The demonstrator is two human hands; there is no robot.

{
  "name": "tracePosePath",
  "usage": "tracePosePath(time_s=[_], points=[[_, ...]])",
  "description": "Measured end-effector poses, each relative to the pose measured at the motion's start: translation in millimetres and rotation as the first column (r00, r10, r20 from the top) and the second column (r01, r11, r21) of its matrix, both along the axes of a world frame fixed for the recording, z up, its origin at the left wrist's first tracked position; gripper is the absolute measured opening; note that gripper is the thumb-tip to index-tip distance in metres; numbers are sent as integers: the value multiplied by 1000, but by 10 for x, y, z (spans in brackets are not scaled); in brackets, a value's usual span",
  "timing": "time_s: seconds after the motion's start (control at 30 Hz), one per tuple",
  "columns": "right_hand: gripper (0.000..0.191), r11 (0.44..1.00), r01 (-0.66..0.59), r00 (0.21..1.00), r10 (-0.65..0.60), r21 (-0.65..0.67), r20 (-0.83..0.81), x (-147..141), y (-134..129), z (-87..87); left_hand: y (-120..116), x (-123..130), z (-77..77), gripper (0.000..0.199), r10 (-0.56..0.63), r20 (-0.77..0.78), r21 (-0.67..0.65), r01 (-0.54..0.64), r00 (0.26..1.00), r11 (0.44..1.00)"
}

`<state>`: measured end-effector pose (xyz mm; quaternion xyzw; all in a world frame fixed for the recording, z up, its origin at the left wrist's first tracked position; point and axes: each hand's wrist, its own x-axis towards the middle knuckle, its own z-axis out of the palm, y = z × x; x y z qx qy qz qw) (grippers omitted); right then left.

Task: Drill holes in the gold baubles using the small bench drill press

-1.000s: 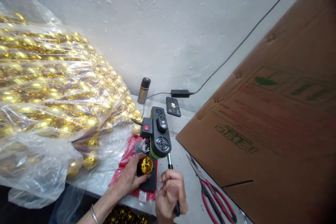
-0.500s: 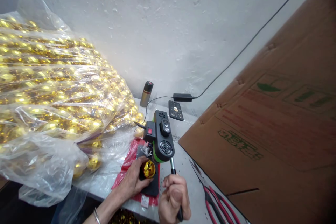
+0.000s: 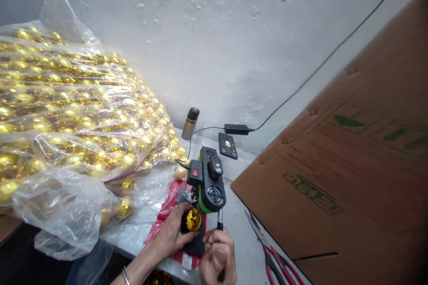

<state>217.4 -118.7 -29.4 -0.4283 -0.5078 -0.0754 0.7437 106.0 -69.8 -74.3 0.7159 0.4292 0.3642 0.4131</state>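
My left hand (image 3: 174, 231) is closed round a shiny gold faceted ball (image 3: 193, 220), thumb on the near side and fingers on the far side. The ball sits on the dark base (image 3: 195, 247) of a small bench drill press (image 3: 214, 182). This machine has a black and green housing with a red switch; its head hides the point where it works on the ball. My right hand (image 3: 219, 256) is wrapped round the black-gripped lever handle (image 3: 220, 226) at the machine's right side.
At the left, a big clear plastic bag (image 3: 56, 213) holds many gold balls. A red plastic sheet (image 3: 160, 218) lies under the machine. Behind stand a spray-type can (image 3: 190, 123), a phone (image 3: 228, 145) and a power adapter (image 3: 236, 129). Red-handled shears (image 3: 267, 249) lie beside a cardboard box (image 3: 321, 173).
The whole view has shifted slightly, so things sit lower and to the right. Relative to the machine, my right hand has swung a little left with the lever. My left hand keeps its hold.
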Motion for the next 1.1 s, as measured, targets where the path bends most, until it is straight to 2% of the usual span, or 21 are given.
tracePosePath(time_s=[0.17,0.3,0.4,0.47,0.5,0.53,0.57,0.63,0.7,0.77,0.8,0.83,0.87,0.93,1.0,1.1], points=[[37,999,32,965,-36,21,260,199,78,-192,4,9,-39,57,1,-29,-7,-1,1000,1000],[37,998,8,914,-31,60,404,359,116,-173,15,12,-68,58,3,-25,6,-3,1000,1000],[36,999,-5,917,-12,43,400,350,57,42,33,26,-27,59,13,-13,-4,-13,1000,1000],[37,1000,-20,967,16,13,256,315,1,295,24,33,3,60,19,-9,-14,-19,1000,1000],[37,998,-30,989,37,-50,143,301,-22,441,5,31,3,61,22,-9,-16,-22,1000,1000],[34,989,-65,992,78,-136,97,293,-38,587,-27,22,-12,61,25,-9,-11,-25,1000,1000],[32,976,-84,991,103,-199,87,291,-48,724,-72,3,-43,61,27,-11,5,-27,1000,1000],[32,966,-100,990,121,-237,76,300,-47,926,-183,-68,-140,62,16,-28,72,-14,999,997],[33,970,-97,991,115,-223,71,307,-35,998,-275,-183,-228,66,-9,-74,170,22,997,985],[34,977,-99,991,114,-191,68,293,-29,957,-272,-327,-233,72,25,-124,259,8,992,966],[34,979,-108,990,122,-175,73,275,-33,914,-218,-403,-192,68,82,-145,292,-36,986,956],[34,979,-115,989,129,-171,73,249,-43,869,-127,-480,-126,56,169,-165,312,-111,972,944],[34,977,-117,990,129,-176,59,215,-58,829,-4,-557,-41,42,274,-191,319,-204,943,925],[34,973,-109,994,109,-202,-9,130,-94,785,300,-704,140,33,427,-299,291,-345,853,892],[35,968,-95,992,73,-231,-99,48,-124,783,602,-836,276,26,464,-378,237,-401,801,885],[35,968,-102,987,70,-228,-147,0,-131,791,917,-993,354,19,483,-356,213,-433,800,876]])
